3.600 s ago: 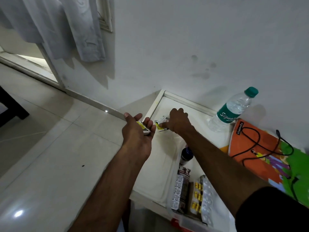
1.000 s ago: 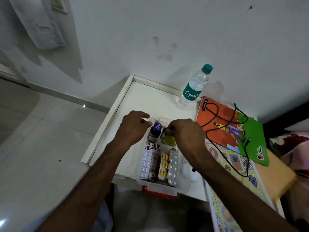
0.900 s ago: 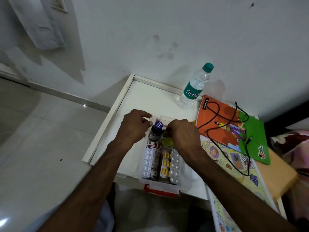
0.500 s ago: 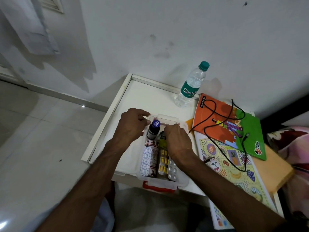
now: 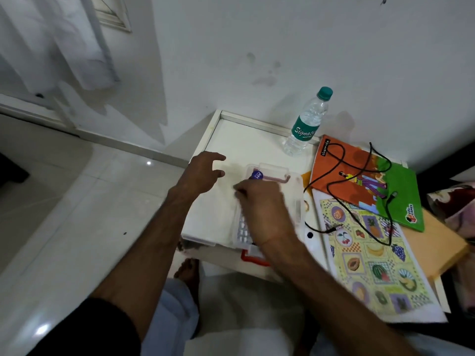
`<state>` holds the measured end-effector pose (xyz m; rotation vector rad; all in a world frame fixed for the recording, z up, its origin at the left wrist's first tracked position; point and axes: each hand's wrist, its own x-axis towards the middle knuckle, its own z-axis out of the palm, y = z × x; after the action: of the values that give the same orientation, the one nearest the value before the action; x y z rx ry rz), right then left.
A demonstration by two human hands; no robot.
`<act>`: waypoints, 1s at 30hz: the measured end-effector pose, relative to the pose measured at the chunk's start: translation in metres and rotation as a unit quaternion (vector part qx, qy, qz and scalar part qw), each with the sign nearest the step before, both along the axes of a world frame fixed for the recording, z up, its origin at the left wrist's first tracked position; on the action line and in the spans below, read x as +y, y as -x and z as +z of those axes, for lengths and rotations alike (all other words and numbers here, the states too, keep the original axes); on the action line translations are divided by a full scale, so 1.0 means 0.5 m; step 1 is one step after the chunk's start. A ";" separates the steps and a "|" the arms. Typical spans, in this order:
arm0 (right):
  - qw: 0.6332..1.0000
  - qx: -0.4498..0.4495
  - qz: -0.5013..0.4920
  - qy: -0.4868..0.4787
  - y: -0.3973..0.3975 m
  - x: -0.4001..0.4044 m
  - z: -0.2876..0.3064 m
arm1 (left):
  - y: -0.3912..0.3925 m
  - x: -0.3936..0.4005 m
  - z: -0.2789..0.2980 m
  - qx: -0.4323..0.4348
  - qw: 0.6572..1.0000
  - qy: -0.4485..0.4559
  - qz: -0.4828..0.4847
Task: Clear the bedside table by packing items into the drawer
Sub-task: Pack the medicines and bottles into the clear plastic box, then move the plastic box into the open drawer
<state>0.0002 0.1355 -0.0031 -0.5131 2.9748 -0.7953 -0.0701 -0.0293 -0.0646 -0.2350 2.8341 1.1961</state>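
Observation:
A clear plastic box [image 5: 296,194] with a red latch [image 5: 253,260] sits on the white bedside table [image 5: 244,142]. A small bottle with a purple cap [image 5: 257,175] and blister strips [image 5: 243,230] show inside it. My right hand [image 5: 264,214] lies over the box with fingers curled at its left rim, hiding most of the contents; motion blur hides whether it grips anything. My left hand [image 5: 204,173] hovers open just left of the box, above the clear lid [image 5: 199,240] lying flat on the table.
A water bottle [image 5: 305,124] stands at the table's back. An orange-green book [image 5: 401,201] with a black cable [image 5: 334,181] across it and a fruit-patterned sheet [image 5: 370,263] lie to the right. The wall is behind, tiled floor on the left, my foot [image 5: 189,273] below.
My left hand has let go of the box's far-left corner and opened over the table. My right hand has slid left across the box, now covering the strips.

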 end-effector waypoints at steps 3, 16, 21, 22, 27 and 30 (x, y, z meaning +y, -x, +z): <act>0.996 -0.068 0.053 -0.031 -0.062 -0.086 -0.052 | -0.007 -0.027 -0.033 -0.046 0.995 0.077 -0.049; 0.983 0.035 0.080 -0.162 -0.154 -0.119 -0.139 | -0.021 -0.055 0.019 0.063 0.998 -0.012 0.028; 0.997 0.064 0.040 0.015 -0.218 -0.103 -0.109 | -0.053 -0.113 0.105 0.082 0.940 -0.318 0.089; 0.990 0.071 -0.018 0.120 -0.227 -0.096 -0.094 | -0.063 -0.122 0.112 0.089 0.929 -0.349 0.086; 0.735 -0.066 -0.247 0.628 -0.251 -0.050 -0.044 | -0.087 -0.058 0.127 0.041 0.976 -0.213 -0.030; 0.570 -0.153 -0.344 0.730 -0.248 -0.020 -0.044 | -0.049 0.031 0.154 0.052 0.973 -0.200 -0.102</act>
<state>0.1241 0.1252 -0.0252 0.8681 1.3428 -2.8352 -0.0455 -0.0141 0.0122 0.1411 2.5378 1.7276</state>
